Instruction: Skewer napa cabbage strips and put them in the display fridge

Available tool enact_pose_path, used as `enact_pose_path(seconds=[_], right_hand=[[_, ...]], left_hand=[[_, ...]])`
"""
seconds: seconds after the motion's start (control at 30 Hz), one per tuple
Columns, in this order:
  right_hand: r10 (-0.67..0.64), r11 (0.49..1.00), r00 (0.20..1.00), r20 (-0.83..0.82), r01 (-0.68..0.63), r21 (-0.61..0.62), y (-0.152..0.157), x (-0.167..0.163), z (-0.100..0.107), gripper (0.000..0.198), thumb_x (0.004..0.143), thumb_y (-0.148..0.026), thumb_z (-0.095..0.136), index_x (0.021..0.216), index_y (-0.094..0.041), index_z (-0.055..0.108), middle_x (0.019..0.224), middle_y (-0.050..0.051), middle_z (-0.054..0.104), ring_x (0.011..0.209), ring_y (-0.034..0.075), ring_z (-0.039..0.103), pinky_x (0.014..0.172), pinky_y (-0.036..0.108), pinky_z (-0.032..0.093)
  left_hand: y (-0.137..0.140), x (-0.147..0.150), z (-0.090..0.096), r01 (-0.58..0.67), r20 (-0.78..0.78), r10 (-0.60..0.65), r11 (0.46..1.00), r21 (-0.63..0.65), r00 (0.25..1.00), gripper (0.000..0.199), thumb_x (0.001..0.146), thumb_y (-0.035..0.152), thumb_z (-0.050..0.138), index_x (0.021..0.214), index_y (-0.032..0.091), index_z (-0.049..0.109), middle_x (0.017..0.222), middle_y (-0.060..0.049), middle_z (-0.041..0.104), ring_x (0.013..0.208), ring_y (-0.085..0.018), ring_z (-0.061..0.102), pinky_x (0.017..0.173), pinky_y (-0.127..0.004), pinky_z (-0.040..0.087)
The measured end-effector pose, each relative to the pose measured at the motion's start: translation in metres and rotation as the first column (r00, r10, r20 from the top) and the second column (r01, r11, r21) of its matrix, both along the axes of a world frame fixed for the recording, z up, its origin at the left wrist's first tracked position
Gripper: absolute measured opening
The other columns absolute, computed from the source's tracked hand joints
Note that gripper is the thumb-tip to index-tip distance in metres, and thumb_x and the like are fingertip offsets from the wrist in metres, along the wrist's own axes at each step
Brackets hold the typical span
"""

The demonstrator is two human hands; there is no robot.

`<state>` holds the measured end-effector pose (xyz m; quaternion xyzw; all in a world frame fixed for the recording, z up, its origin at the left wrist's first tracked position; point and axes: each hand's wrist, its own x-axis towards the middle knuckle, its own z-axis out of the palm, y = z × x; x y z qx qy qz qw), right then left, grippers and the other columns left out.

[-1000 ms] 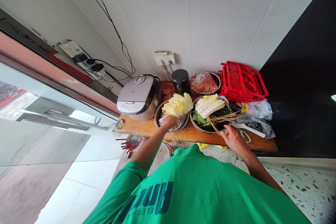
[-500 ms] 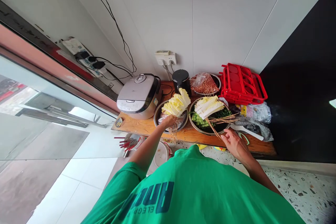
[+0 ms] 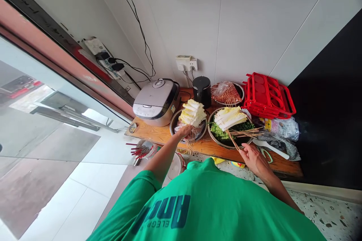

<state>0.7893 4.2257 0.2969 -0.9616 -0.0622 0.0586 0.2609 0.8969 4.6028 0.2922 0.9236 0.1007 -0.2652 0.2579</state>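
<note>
My left hand (image 3: 186, 131) is closed around the wooden sticks of a bunch of cabbage skewers (image 3: 192, 113). The pale yellow leaves sit over a metal bowl (image 3: 172, 131) with plastic-wrapped contents. To the right, a second metal bowl (image 3: 210, 135) holds green leafy vegetable skewers (image 3: 219, 132), with another bunch of cabbage skewers (image 3: 229, 118) lying on top. My right hand (image 3: 254, 158) is at the stick ends of that bunch, fingers bent and apart; whether the fingertips touch the sticks is unclear.
A rice cooker (image 3: 155, 99) stands left on the wooden bench (image 3: 145, 131). Behind the bowls are a black container (image 3: 201, 91) and a bag of peanuts (image 3: 226, 93). Red plastic racks (image 3: 267, 96), a white-handled utensil (image 3: 273, 148) and a cloth (image 3: 292, 150) lie right.
The cabbage skewers in my left hand have tipped from leaning right to more upright over the left bowl. My right hand has come closer to the stick ends. The view has shifted slightly.
</note>
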Motion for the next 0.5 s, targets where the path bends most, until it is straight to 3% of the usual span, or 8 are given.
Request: enact_pose_path(seconds=[0.17, 0.33, 0.5], right_hand=[[0.013, 1.000, 0.999, 0.032, -0.013, 0.002, -0.003, -0.002, 0.001, 0.040, 0.091, -0.036, 0.044, 0.119, -0.013, 0.063, 0.107, 0.017, 0.071, 0.097, 0.026, 0.068, 0.085, 0.039, 0.054], [0.022, 0.999, 1.000, -0.012, -0.022, -0.040, -0.009, -0.003, 0.001, 0.042, 0.091, -0.037, 0.043, 0.119, -0.014, 0.064, 0.105, 0.016, 0.072, 0.092, 0.026, 0.069, 0.082, 0.039, 0.054], [0.007, 0.999, 1.000, -0.013, -0.008, -0.051, -0.012, -0.004, 0.001, 0.041, 0.090, -0.036, 0.042, 0.118, -0.015, 0.064, 0.106, 0.015, 0.072, 0.094, 0.026, 0.069, 0.083, 0.039, 0.054]], left_hand=[[-0.004, 0.000, 0.005, -0.066, -0.001, 0.066, 0.996, -0.060, 0.998, 0.044, 0.100, 0.051, 0.046, 0.111, 0.013, 0.064, 0.084, -0.003, 0.069, 0.066, -0.013, 0.065, 0.065, -0.030, 0.057], [-0.001, -0.007, 0.009, -0.058, 0.170, 0.063, 0.998, -0.037, 0.983, 0.038, 0.099, 0.047, 0.049, 0.101, 0.013, 0.065, 0.081, -0.002, 0.067, 0.068, -0.013, 0.064, 0.068, -0.031, 0.055], [-0.001, -0.009, 0.012, -0.021, 0.341, 0.010, 0.999, 0.027, 0.940, 0.028, 0.099, 0.038, 0.052, 0.091, 0.014, 0.065, 0.088, -0.004, 0.067, 0.086, -0.015, 0.064, 0.081, -0.033, 0.052]])
